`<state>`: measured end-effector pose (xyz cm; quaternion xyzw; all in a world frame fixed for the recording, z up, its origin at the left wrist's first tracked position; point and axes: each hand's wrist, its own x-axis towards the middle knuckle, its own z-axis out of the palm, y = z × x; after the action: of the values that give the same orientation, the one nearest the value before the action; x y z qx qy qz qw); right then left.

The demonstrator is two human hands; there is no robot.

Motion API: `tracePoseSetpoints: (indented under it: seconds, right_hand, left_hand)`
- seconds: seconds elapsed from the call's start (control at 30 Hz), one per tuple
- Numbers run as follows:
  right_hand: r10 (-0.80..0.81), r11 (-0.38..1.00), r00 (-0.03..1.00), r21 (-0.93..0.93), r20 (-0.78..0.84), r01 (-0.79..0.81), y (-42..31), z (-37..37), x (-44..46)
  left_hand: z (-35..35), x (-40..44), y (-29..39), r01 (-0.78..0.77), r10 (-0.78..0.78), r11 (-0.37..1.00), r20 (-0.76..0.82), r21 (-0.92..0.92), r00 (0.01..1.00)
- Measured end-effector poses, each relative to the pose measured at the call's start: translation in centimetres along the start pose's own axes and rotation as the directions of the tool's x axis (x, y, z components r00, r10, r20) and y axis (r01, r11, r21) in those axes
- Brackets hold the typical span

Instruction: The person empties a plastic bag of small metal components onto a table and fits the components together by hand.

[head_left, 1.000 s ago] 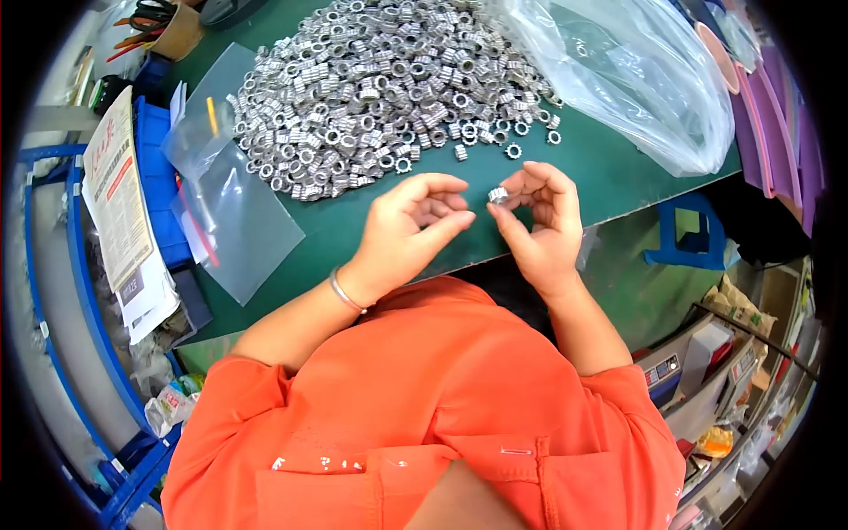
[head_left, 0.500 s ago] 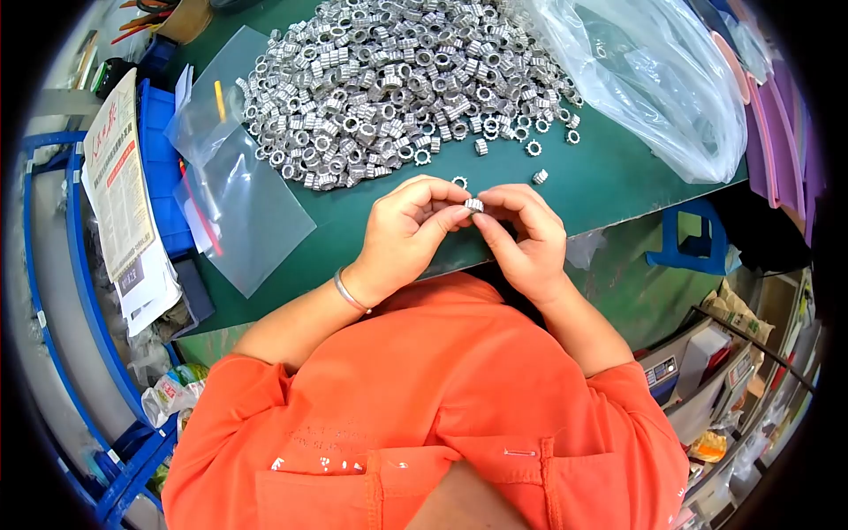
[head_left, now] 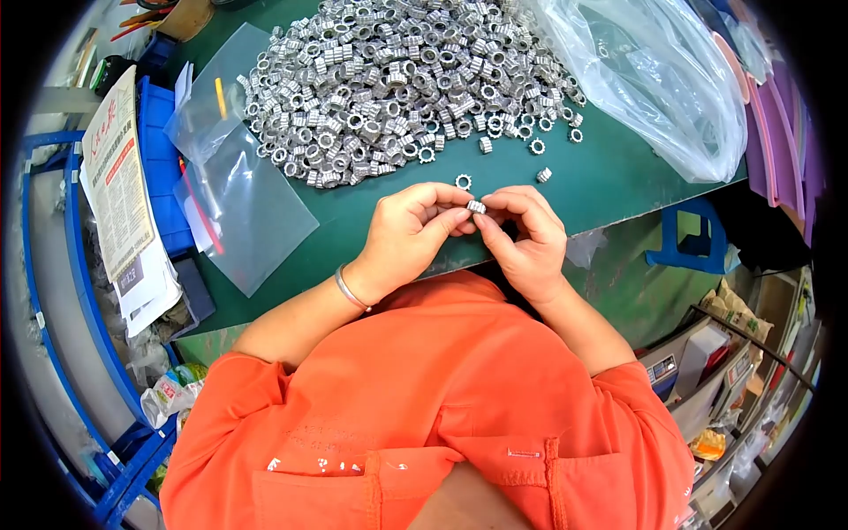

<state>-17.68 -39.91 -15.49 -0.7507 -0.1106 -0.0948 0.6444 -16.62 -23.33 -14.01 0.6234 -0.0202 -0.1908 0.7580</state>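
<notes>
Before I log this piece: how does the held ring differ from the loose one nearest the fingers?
The held ring is pinched between the left hand and right hand; the loose ring lies on the green table. The held ring shows mostly its ridged side; the loose ring shows its open hole. Both look silvery and toothed.

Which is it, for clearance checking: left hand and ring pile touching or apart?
Apart; the head view shows green tabletop between left hand and ring pile.

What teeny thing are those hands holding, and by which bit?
A toothed metal ring, held by its sides between fingers of the left hand and right hand; exact contact is partly hidden.
</notes>
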Motion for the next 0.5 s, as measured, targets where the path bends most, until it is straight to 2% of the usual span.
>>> tracePoseSetpoints:
  seconds: [0.1,0.43,0.5]
  right_hand:
    - [-0.005,1.0,1.0,-0.027,0.006,0.006,0.04,-0.07,0.01]
    - [-0.056,0.995,0.998,-0.079,0.006,0.056,-0.49,0.05,0.28]
    - [-0.092,0.984,0.995,-0.149,0.04,0.097,-0.76,-0.12,0.45]
  left_hand:
    - [0.0,0.01,-0.27,0.009,-0.009,1.0,-0.009,0.022,1.0]
    - [-0.06,-0.06,-0.55,-0.026,0.024,0.994,-0.014,-0.105,1.0]
    - [0.07,-0.06,-0.84,-0.051,0.047,0.992,-0.039,-0.111,0.998]
